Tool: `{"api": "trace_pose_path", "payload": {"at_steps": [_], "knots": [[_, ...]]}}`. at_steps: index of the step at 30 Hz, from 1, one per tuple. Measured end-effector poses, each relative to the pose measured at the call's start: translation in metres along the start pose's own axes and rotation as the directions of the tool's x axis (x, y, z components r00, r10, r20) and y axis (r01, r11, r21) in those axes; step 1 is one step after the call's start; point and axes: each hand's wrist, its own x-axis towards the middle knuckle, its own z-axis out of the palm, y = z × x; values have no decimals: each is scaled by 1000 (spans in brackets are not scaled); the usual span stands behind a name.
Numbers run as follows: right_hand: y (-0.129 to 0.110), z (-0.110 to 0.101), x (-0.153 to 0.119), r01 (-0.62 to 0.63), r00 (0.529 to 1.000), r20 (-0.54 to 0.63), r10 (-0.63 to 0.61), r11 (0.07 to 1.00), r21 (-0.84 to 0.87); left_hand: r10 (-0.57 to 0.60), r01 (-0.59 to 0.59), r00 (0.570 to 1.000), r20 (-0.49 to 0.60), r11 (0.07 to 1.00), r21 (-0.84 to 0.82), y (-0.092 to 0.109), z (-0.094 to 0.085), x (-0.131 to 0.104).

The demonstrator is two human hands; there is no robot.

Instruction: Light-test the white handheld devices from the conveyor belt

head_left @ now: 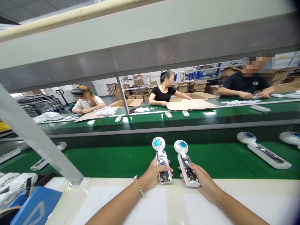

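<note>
Head view: two white plastic items are in hand over the belt's near side. Left device (161, 158) has a round, slotted head with a bright turquoise disc and a long handle, its dark internals exposed. Right device (185, 170) matches in shape; its disc is deeper blue. Left grip (154, 174) is closed around the left device's handle, thumb across it; right grip (203, 175) holds the right device's handle likewise. Belt (131, 157) surface is smooth and green; two similar units (268, 154) lie at right. Desk (175, 204) is cream with white sheets. Opposite: three people (162, 94), four white casings (168, 115).
</note>
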Motion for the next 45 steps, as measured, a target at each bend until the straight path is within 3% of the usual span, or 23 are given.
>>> {"api": "trace_pose_path", "payload": {"at_steps": [7,16,22,36,45], "knots": [[1,2,-3,41,999,31,-41,999,-19,1,1,1000,16,996,-86,-2,12,-4],[-1,2,-4,14,996,85,-4,993,-116,89,-87,995,50,995,-38,-7,7,0],[-2,2,-4,23,994,108,-5,987,-162,72,-74,997,29,996,49,-7,5,0],[1,-2,-3,71,981,189,-47,990,-124,64,-67,996,57,996,62,-4,5,-1],[1,0,-3,64,987,154,-47,992,-107,69,-75,993,96,996,54,-2,4,-2]]}}
